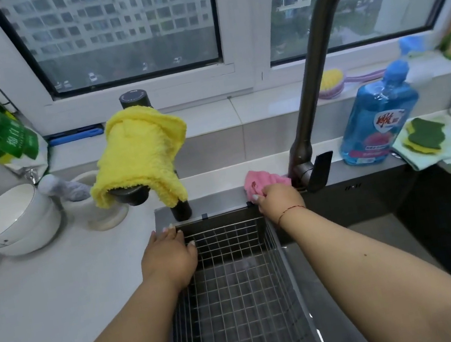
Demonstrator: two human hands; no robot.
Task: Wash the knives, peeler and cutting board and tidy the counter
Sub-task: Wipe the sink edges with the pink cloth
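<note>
The right hand (278, 196) grips a pink cloth (262, 184), fingers curled round it, pressing it on the sink's back ledge just left of the tap base (306, 168). The left hand (169, 254) rests on the left rim of the wire basket (239, 289) set in the sink, fingers straight and laid over the edge. No knives, peeler or cutting board show anywhere, so this looks like the tidying stage. The ledge runs left to right, so the wipe likely sweeps leftward toward the yellow cloth (139, 152); the right hand is nearer the bench strip still to wipe
</note>
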